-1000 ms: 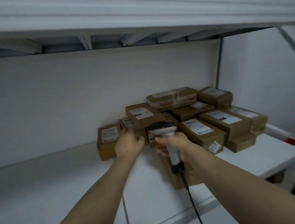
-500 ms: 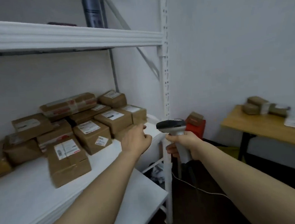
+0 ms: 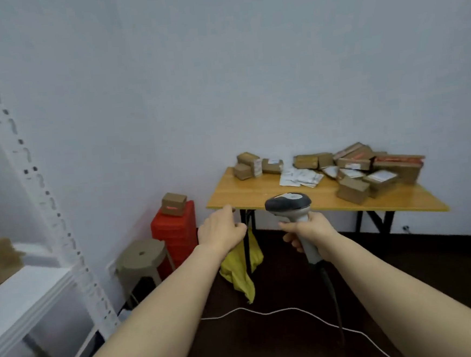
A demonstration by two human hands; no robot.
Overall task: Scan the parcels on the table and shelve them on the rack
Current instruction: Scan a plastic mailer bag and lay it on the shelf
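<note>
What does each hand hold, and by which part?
The right hand grips the scanner by its handle. The left hand holds nothing.

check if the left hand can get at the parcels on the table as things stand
Probably not yet: the left hand is empty and nothing blocks it, but the parcels lie far back on the table, likely beyond reach.

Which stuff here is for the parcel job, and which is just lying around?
For the job: parcels, table, scanner, rack.
Just lying about: stool, red stack, yellow cloth, white cable.
</note>
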